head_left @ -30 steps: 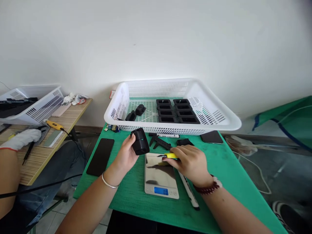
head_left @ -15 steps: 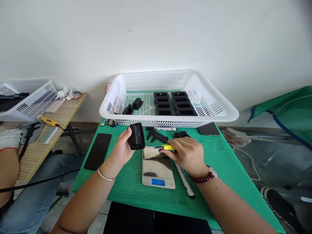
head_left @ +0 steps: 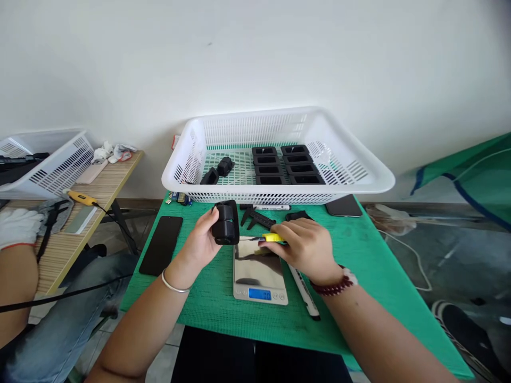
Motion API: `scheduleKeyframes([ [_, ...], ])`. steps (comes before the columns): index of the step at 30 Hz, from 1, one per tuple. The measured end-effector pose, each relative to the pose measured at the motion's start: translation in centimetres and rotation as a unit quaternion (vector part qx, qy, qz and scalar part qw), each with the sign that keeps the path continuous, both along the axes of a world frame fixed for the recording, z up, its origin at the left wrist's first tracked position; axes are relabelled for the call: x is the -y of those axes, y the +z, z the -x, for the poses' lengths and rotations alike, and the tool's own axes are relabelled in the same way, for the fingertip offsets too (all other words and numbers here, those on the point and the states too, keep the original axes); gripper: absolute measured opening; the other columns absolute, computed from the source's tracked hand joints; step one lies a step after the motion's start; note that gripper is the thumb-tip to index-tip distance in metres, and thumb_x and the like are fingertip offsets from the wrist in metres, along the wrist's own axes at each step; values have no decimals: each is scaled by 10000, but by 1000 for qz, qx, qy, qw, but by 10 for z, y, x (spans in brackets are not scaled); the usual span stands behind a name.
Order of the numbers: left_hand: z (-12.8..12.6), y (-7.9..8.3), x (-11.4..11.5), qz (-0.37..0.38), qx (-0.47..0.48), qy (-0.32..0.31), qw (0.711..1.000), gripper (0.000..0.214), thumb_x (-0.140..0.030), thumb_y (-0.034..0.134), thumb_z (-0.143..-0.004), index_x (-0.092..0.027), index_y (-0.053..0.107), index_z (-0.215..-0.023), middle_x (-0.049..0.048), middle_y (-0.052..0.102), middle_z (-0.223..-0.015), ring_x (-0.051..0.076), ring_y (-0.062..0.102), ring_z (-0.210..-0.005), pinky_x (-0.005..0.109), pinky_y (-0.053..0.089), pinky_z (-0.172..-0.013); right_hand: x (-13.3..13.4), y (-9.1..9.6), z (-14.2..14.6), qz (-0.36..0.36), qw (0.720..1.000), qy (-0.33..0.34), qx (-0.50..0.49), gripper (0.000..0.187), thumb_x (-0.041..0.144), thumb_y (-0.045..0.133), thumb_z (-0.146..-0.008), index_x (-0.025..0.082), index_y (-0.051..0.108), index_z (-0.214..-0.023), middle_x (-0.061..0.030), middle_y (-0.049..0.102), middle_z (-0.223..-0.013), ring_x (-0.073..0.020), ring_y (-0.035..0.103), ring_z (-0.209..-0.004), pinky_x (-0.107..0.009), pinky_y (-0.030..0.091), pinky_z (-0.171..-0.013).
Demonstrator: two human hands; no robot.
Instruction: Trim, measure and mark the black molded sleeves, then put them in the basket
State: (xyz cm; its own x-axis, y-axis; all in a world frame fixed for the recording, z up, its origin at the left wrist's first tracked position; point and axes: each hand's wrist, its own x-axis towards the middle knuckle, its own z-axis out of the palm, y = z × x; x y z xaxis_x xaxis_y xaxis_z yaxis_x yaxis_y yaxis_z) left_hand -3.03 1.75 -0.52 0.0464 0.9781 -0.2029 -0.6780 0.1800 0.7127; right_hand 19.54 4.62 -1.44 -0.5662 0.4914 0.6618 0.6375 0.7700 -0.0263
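My left hand (head_left: 203, 234) is closed around a black molded part (head_left: 224, 223) with a flat flange, held above the left edge of a digital scale (head_left: 259, 268). In my right hand (head_left: 305, 246) is a yellow utility knife (head_left: 274, 237), its thin blade pointing left at the flange of the part. Whether the blade touches the part I cannot tell. The scale's blue display (head_left: 259, 294) appears to read 0.0. Just behind my hands lies a black caliper (head_left: 257, 218), and a white marker (head_left: 304, 291) rests along the scale's right side.
A white plastic basket (head_left: 279, 190) at the back holds several black frame-like parts (head_left: 267, 169) and smaller black pieces (head_left: 225, 166). Phones (head_left: 162, 246) (head_left: 344, 206) lie left and right on the green cloth. A co-worker's gloved hand (head_left: 18, 227) is at the wooden table on the left.
The knife blade has come nearer to the flange of the black part. The co-worker's gloved hand has moved slightly right. The view has shifted a little.
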Motion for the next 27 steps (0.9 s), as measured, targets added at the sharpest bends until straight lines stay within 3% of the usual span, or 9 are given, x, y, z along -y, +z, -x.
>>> scheduleKeyframes([
  [5, -1, 4, 7, -20, -31, -149, 988, 309, -340, 798, -682, -145, 699, -901, 45, 629, -726, 133, 591, -617, 219, 451, -528, -8, -4, -4, -10, 994, -100, -43, 336, 418, 544, -907, 152, 628, -719, -20, 609, -546, -122, 504, -495, -255, 312, -516],
  [7, -1, 4, 9, -29, -41, -176, 983, 367, -363, 803, -671, -143, 695, -945, 56, 633, -746, 143, 595, -624, 231, 463, -538, -10, -4, -7, -21, 990, -131, -58, 340, 429, 548, -902, 155, 629, -717, -15, 600, -530, -122, 502, -486, -255, 319, -511],
  [9, -2, 2, 8, -38, -46, -155, 986, 348, -364, 780, -702, -146, 688, -957, 47, 626, -760, 137, 592, -647, 229, 479, -568, -9, -3, -9, -22, 991, -112, -70, 344, 434, 540, -905, 158, 627, -719, -14, 610, -543, -118, 510, -492, -252, 336, -517],
  [13, -2, -1, 3, -42, -42, -67, 996, 221, -344, 705, -790, -159, 678, -908, 20, 614, -798, 109, 584, -710, 193, 485, -621, -4, -3, -5, -2, 998, 17, -55, 326, 413, 536, -910, 153, 617, -731, -19, 637, -594, -111, 526, -516, -255, 360, -543],
  [15, 0, 0, 3, -51, -42, -65, 996, 224, -361, 703, -790, -165, 673, -895, 15, 611, -790, 103, 580, -704, 182, 481, -616, -3, -5, -3, 0, 998, 51, -28, 335, 416, 520, -920, 155, 611, -731, -20, 635, -598, -114, 533, -530, -261, 362, -553],
  [18, 4, 4, 6, -75, -66, -169, 980, 301, -366, 756, -734, -168, 669, -943, 17, 606, -758, 106, 577, -664, 182, 465, -568, -5, -7, -4, -11, 999, 38, -32, 333, 410, 502, -932, 155, 614, -749, -26, 644, -616, -120, 541, -541, -265, 359, -557],
  [22, 4, 5, 10, -93, -91, -286, 949, 357, -380, 775, -706, -159, 662, -963, 24, 612, -747, 102, 568, -617, 190, 443, -541, -11, -9, -12, -38, 994, -64, -83, 281, 390, 576, -894, 154, 616, -748, -20, 645, -602, -122, 535, -524, -261, 350, -543],
  [24, 2, 2, 9, -88, -91, -279, 952, 375, -379, 780, -701, -163, 662, -984, 29, 622, -766, 109, 579, -630, 198, 453, -552, -12, -8, -14, -38, 992, -74, -97, 272, 390, 602, -876, 151, 615, -748, -21, 646, -601, -123, 536, -525, -261, 353, -542],
  [27, -1, -1, 6, -65, -75, -190, 977, 324, -354, 752, -740, -172, 669, -996, 23, 622, -785, 112, 588, -667, 200, 473, -586, -8, -6, -12, -11, 996, -15, -93, 299, 414, 576, -888, 145, 618, -763, -29, 646, -612, -129, 546, -540, -265, 364, -557],
])
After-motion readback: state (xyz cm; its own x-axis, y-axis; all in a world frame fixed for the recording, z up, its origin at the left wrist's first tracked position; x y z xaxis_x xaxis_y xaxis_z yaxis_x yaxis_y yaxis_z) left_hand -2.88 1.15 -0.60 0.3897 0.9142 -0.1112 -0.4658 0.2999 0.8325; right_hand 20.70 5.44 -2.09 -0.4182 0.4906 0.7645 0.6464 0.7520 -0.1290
